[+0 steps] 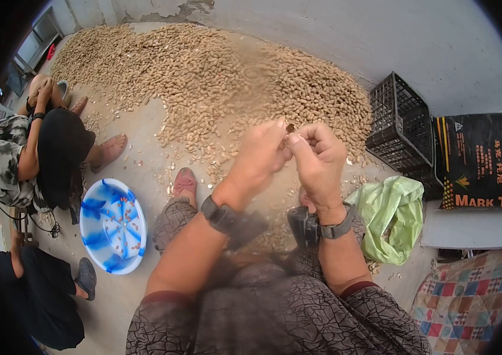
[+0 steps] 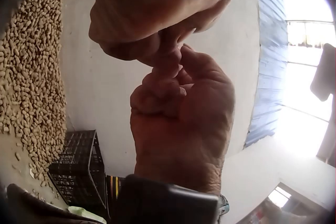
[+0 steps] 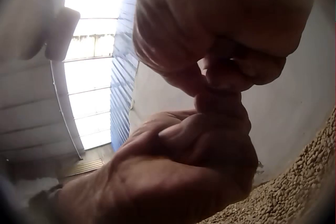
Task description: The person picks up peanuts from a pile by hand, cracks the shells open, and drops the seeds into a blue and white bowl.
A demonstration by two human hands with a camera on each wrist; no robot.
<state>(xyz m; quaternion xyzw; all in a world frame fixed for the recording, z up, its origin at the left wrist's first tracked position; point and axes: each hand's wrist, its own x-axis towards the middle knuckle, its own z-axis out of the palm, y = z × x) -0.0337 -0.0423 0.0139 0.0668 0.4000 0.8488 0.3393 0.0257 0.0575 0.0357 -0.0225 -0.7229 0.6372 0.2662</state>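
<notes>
My left hand (image 1: 257, 155) and right hand (image 1: 324, 158) meet at the fingertips in front of me, above the floor. Between them sits a small dark brown peanut (image 1: 290, 128), pinched by the thumbs and fingers of both hands. In the left wrist view, the left hand (image 2: 157, 16) is above and the right hand (image 2: 178, 113) below, fingertips touching. The right wrist view has the right hand (image 3: 226, 29) on top and the left hand (image 3: 184, 166) under it; the fingers hide the peanut there. A long heap of unshelled peanuts (image 1: 192, 71) lies beyond my hands.
A blue-and-white basin (image 1: 113, 228) with several reddish kernels stands at left. Two other people sit beyond it, one with a black hat (image 1: 64, 142). At right are a light green bag (image 1: 390, 219), a black crate (image 1: 399, 121) and a black printed sack (image 1: 485, 160).
</notes>
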